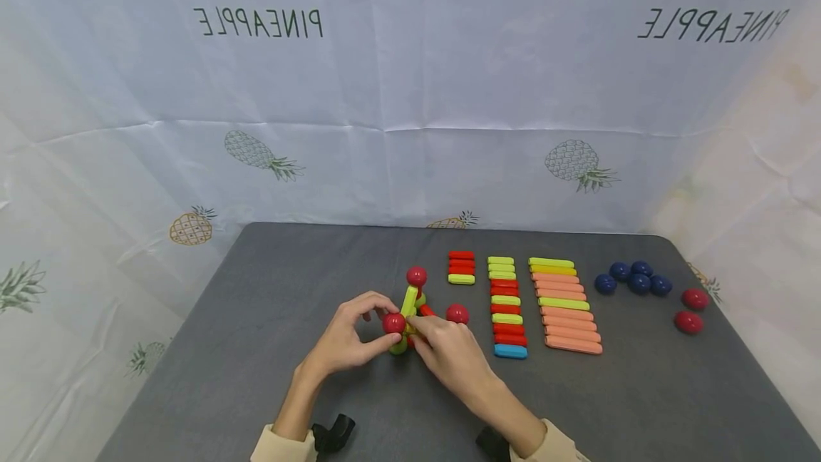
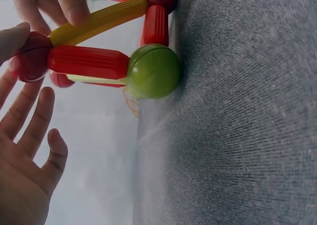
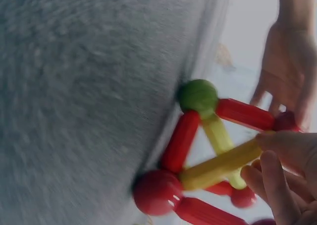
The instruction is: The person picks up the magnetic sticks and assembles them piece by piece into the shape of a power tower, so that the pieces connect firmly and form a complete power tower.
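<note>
My left hand (image 1: 351, 332) pinches a red ball (image 1: 394, 323) at the near-left top of a small frame of balls and rods. My right hand (image 1: 452, 353) holds a yellow rod (image 3: 218, 166) with thumb and fingers near its upper end, close to that ball. The rod slants down to a lower red ball (image 3: 157, 193) by the tabletop. A short red rod (image 2: 88, 61) joins the pinched ball to a green ball (image 2: 154, 71) low down. Farther back on the frame are another red ball (image 1: 417, 276) and a yellow-green rod (image 1: 409, 301). My fingers hide part of the frame.
Right of the frame lie short red and yellow-green rods (image 1: 461, 268), a column of short rods (image 1: 507, 309) ending in blue, and longer salmon rods (image 1: 571, 323). Several dark blue balls (image 1: 639, 284) and two red balls (image 1: 689, 322) are at the grey table's (image 1: 256, 291) right.
</note>
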